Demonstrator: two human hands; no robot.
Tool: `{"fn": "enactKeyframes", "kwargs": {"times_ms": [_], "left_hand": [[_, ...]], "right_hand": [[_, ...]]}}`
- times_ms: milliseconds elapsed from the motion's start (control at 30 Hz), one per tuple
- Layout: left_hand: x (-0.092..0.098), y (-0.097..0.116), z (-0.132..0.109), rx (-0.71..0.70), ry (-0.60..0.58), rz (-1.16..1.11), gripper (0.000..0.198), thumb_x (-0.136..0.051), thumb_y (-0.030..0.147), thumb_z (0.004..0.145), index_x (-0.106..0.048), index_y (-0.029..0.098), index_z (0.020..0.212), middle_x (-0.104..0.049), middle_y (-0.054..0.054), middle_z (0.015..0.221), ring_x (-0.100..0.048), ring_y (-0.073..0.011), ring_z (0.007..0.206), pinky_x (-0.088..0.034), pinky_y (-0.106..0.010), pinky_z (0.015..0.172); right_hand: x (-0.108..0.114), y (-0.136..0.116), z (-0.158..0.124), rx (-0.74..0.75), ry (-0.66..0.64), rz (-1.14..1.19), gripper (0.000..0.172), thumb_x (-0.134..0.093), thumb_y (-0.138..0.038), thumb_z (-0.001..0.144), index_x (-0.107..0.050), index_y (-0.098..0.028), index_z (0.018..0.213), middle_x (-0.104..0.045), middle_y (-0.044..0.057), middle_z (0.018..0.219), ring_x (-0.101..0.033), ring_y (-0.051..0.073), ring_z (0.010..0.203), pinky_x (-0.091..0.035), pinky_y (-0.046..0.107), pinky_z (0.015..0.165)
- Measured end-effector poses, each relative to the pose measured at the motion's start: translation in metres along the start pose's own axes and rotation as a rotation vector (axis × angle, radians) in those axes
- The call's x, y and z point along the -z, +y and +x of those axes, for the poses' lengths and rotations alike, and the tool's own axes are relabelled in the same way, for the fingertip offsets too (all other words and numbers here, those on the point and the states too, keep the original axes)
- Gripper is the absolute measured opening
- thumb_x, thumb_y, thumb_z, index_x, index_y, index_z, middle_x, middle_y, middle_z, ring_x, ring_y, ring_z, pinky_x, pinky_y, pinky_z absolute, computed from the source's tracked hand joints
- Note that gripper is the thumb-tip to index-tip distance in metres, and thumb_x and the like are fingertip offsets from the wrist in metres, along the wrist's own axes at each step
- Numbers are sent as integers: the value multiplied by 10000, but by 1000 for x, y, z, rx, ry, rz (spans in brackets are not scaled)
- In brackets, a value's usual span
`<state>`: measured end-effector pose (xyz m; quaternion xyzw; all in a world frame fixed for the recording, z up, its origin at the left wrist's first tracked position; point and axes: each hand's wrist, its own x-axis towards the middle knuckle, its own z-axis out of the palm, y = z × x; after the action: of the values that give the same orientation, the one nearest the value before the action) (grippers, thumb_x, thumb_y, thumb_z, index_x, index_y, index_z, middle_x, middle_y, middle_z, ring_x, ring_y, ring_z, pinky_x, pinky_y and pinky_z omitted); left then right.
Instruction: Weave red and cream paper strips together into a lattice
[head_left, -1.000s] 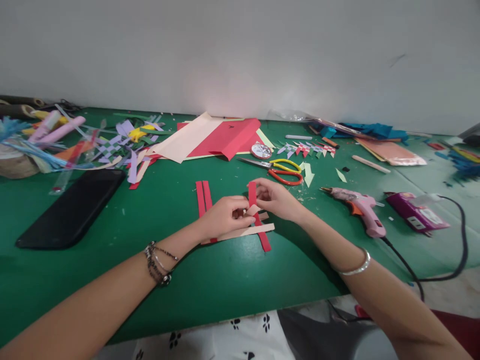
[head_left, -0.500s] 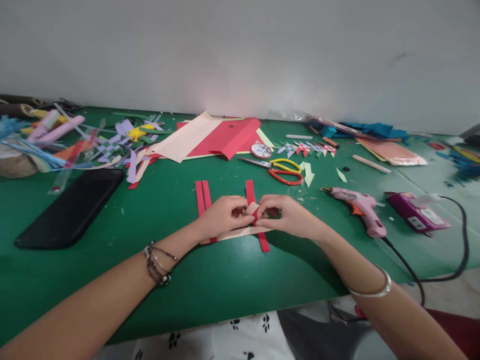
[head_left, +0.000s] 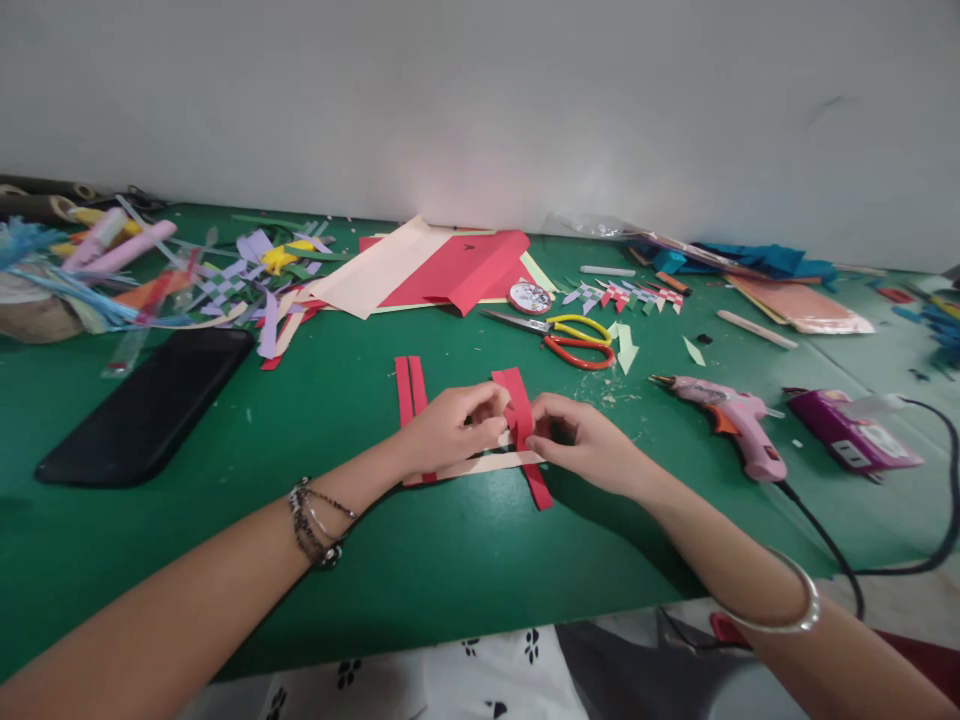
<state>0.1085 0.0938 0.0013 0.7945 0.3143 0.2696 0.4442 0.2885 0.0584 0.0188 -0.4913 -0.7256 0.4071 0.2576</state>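
Observation:
Several red and cream paper strips lie crossed on the green table in front of me. The fingers of my left hand (head_left: 459,430) are closed at the left edge of the right-hand red paper strip (head_left: 515,390). My right hand (head_left: 585,442) pinches that same strip from its right side, with thumb and fingertips against it. The strip looks raised and bent between the hands, and its lower end points toward me. Below the fingers a cream paper strip (head_left: 484,464) runs crosswise. A pair of red strips (head_left: 409,385) stands out beyond my left hand, partly covered by it.
Scissors (head_left: 577,338) and a round tin (head_left: 529,296) lie beyond my hands, near red and cream paper sheets (head_left: 487,268). A pink glue gun (head_left: 731,415) and purple power box (head_left: 851,428) are at right. A black phone-like slab (head_left: 150,410) lies left.
The red strip at the right has been lifted and bent between my fingers, now covering the cream end seen there before. My right hand has shifted slightly right. The view has moved a little.

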Motion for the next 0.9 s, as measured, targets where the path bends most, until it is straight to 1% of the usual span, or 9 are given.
{"fn": "enactKeyframes", "kwargs": {"times_ms": [67, 167, 267, 367, 533, 633, 733, 833, 900], "left_hand": [[0, 0, 0, 10, 12, 14, 123, -370, 151, 743, -458, 173, 660, -502, 41, 618, -458, -96, 576, -364, -213, 547], [-1, 1, 0, 7, 5, 25, 119, -395, 144, 747, -489, 166, 678, -510, 38, 620, -456, -90, 564, -365, -207, 537], [-4, 1, 1, -15, 18, 2, 106, -442, 203, 776, -537, 161, 798, -540, 24, 662, -483, -97, 591, -394, -212, 561], [-6, -2, 1, -38, 12, 24, 182, -462, 251, 797, -523, 150, 935, -549, 8, 694, -502, -106, 616, -413, -219, 572], [-6, -6, 0, -76, -50, 152, 158, -464, 148, 771, -509, 151, 923, -521, -1, 750, -488, -105, 635, -414, -220, 588], [-6, -8, -1, -110, -72, 226, 166, -457, 135, 766, -510, 157, 922, -514, -16, 812, -481, -111, 655, -413, -232, 607], [-6, -9, -1, -121, -69, 269, 173, -453, 139, 762, -509, 168, 924, -510, -21, 841, -491, -129, 710, -414, -243, 634], [-4, -6, 0, -134, -52, 354, 176, -493, 191, 767, -510, 178, 942, -536, -39, 929, -505, -168, 848, -397, -300, 745], [1, -1, 0, -140, 2, 443, 202, -514, 232, 774, -514, 186, 970, -551, -47, 998, -497, -193, 928, -362, -345, 810]], "right_hand": [[-2, 3, -1, 15, 10, 35, 28, -508, -154, 687, -518, -180, 691, -460, -9, 723, -443, 92, 599, -364, 237, 558], [-4, 7, -3, 34, 30, 115, 22, -522, -169, 698, -524, -184, 714, -458, 9, 775, -466, 112, 660, -384, 258, 597], [-5, 10, -3, 38, 21, 197, 16, -528, -183, 711, -515, -191, 715, -455, 17, 797, -479, 125, 695, -403, 277, 625], [-5, 11, -4, 36, 39, 184, 26, -549, -185, 700, -525, -196, 697, -436, 21, 820, -477, 128, 729, -413, 276, 634], [-4, 9, -7, 56, 127, 128, 52, -582, -176, 663, -545, -207, 683, -417, 45, 889, -463, 172, 880, -423, 278, 654], [-5, 8, -8, 75, 99, 108, 48, -565, -169, 672, -536, -204, 689, -434, 48, 921, -477, 157, 841, -415, 273, 643], [-7, 8, -7, 101, 96, 85, 54, -532, -150, 691, -523, -202, 698, -466, 38, 882, -491, 142, 810, -409, 268, 663], [-9, 8, -7, 118, 120, 46, 68, -521, -133, 695, -516, -200, 704, -488, 32, 860, -499, 131, 775, -408, 260, 654], [-11, 8, -7, 133, 127, 22, 75, -516, -122, 694, -514, -197, 701, -498, 31, 861, -502, 124, 751, -410, 256, 638]]}}
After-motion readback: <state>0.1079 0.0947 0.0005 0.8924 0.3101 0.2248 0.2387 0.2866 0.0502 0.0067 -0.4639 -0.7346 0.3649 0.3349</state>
